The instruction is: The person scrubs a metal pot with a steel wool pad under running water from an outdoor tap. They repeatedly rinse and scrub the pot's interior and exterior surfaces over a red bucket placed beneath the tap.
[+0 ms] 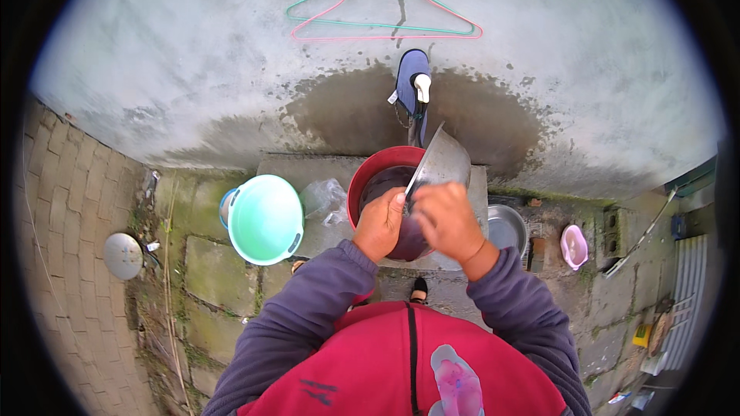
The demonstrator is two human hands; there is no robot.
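Note:
A metal basin [450, 159] stands tilted on its side over a red bucket [361, 170] that holds dark water. My left hand [380, 224] grips the basin's lower rim, thumb on the edge. Beside it, my right hand [451, 222] is at the basin's lower side, blurred, with its fingers bent; whether it touches the metal or holds something small cannot be told. The bucket rests on a concrete slab [329, 237] below a tap [422, 88] wrapped in blue cloth. Part of the bucket's rim is hidden behind my hands.
A mint-green plastic basin [266, 219] and a crumpled clear plastic bag [325, 201] lie left of the bucket. On the right are another metal basin [506, 228] and a pink plastic basin [574, 247]. Wire hangers [386, 39] hang on the wet-stained wall [347, 110].

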